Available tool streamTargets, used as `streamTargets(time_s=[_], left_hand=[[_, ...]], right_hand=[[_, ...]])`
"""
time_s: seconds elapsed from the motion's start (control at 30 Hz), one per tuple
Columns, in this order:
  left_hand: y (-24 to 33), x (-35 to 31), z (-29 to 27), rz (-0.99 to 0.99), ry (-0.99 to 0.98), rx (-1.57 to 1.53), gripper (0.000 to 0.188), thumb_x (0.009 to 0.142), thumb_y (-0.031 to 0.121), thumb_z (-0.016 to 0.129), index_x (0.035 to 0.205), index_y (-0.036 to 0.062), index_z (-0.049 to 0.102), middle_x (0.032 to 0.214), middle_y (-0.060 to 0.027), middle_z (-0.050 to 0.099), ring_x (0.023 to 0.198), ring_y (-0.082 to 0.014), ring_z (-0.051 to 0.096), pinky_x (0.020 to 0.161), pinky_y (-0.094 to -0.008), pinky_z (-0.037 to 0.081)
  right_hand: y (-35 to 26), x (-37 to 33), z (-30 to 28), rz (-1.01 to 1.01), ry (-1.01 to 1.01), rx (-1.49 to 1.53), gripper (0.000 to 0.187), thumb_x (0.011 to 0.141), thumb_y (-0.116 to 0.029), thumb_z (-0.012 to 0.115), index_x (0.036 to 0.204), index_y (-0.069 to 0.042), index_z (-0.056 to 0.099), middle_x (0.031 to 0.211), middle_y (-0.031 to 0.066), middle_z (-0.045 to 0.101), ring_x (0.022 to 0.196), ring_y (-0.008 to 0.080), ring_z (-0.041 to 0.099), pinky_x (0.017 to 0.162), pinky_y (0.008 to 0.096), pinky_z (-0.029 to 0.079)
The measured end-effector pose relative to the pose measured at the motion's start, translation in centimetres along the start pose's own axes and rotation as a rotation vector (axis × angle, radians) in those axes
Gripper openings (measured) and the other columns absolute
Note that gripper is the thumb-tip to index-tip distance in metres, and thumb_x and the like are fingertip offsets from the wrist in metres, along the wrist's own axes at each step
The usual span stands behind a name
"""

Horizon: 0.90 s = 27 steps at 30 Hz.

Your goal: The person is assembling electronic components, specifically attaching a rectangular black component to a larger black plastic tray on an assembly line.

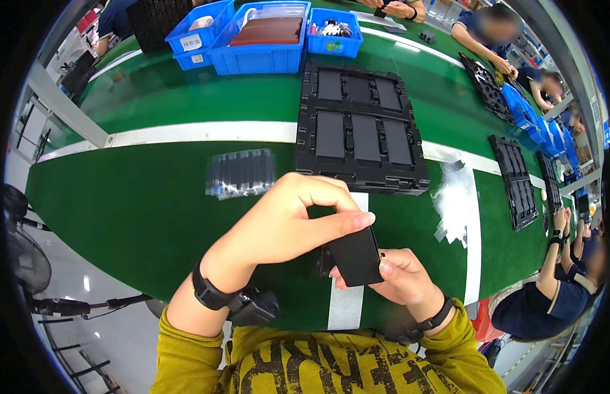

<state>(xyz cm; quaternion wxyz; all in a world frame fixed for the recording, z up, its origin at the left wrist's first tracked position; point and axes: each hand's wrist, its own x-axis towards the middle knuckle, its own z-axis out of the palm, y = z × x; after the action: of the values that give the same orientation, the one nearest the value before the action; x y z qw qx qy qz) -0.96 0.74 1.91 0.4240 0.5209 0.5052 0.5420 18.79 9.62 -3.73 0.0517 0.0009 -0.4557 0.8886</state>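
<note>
A flat black rectangular panel (pixel 355 259) is held in front of me, between both hands over the near part of the table. My left hand (pixel 298 213) grips its upper end, the thumb lying along the top edge and the fingers curled behind. At the lower right corner my right hand (pixel 406 279) pinches the panel's edge, with a tiny dark bit showing by the thumb. What the panel's underside looks like is hidden. Just beyond my hands lies a black compartment tray (pixel 364 178) with several dark grey flat pieces in its pockets.
Clear-wrapped dark strips (pixel 241 174) lie left of the tray. To its right is a pile of whitish film scraps (pixel 454 203). Blue bins (pixel 259 62) stand at the far side. Another black tray (pixel 515 184) sits farther right. Co-workers (pixel 547 289) work along the table.
</note>
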Motion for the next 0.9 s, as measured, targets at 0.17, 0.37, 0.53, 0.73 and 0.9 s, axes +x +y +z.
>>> streamTargets(time_s=[0.17, 0.37, 0.53, 0.73, 0.9], left_hand=[[-0.3, 0.1, -0.1, 0.299, -0.015, 0.344, 0.003, 0.077, 0.002, 0.064, 0.076, 0.0018, 0.066, 0.066, -0.0041, 0.06, 0.065, -0.0143, 0.054, 0.064, -0.0273, 0.038], [-0.6, -0.5, 0.0, 0.105, 0.131, -0.012, 0.021, 0.088, 0.011, 0.052, 0.098, -0.0012, 0.065, 0.084, -0.0086, 0.064, 0.081, -0.0176, 0.059, 0.078, -0.0284, 0.045], [-0.4, -0.6, -0.5, 0.307, 0.057, 0.339, 0.02, 0.081, 0.004, 0.059, 0.099, 0.0004, 0.066, 0.08, -0.0074, 0.064, 0.074, -0.0168, 0.057, 0.074, -0.0295, 0.042], [-0.6, -0.7, -0.6, 0.351, 0.013, 0.366, 0.025, 0.079, 0.002, 0.059, 0.102, 0.0052, 0.066, 0.071, -0.0044, 0.059, 0.065, -0.0164, 0.048, 0.072, -0.0292, 0.034], [-0.9, -0.9, -0.5, 0.334, -0.03, 0.298, 0.027, 0.081, 0.001, 0.056, 0.105, 0.0097, 0.066, 0.074, -0.0025, 0.056, 0.066, -0.0163, 0.046, 0.074, -0.0285, 0.031]], right_hand=[[0.1, -0.1, 0.3, 0.005, 0.007, -0.069, 0.041, 0.096, -0.026, 0.04, 0.117, 0.007, 0.05, 0.116, 0.0216, 0.053, 0.107, 0.0296, 0.054, 0.094, 0.0423, 0.042], [0.1, -0.2, -0.2, -0.091, 0.009, 0.15, 0.044, 0.096, -0.027, 0.039, 0.122, 0.008, 0.044, 0.118, 0.0236, 0.051, 0.107, 0.0312, 0.054, 0.095, 0.0434, 0.041], [0.2, -0.2, 0.0, -0.078, -0.001, 0.177, 0.045, 0.096, -0.028, 0.038, 0.12, 0.008, 0.045, 0.117, 0.0245, 0.051, 0.107, 0.0313, 0.054, 0.094, 0.0433, 0.041], [0.2, -0.2, -0.1, -0.024, -0.005, 0.149, 0.045, 0.096, -0.029, 0.038, 0.119, 0.008, 0.046, 0.116, 0.0254, 0.051, 0.105, 0.0313, 0.055, 0.093, 0.0434, 0.042], [0.3, -0.4, -0.1, -0.028, -0.027, 0.173, 0.044, 0.096, -0.029, 0.038, 0.12, 0.008, 0.046, 0.116, 0.0257, 0.051, 0.105, 0.032, 0.055, 0.092, 0.0443, 0.042]])
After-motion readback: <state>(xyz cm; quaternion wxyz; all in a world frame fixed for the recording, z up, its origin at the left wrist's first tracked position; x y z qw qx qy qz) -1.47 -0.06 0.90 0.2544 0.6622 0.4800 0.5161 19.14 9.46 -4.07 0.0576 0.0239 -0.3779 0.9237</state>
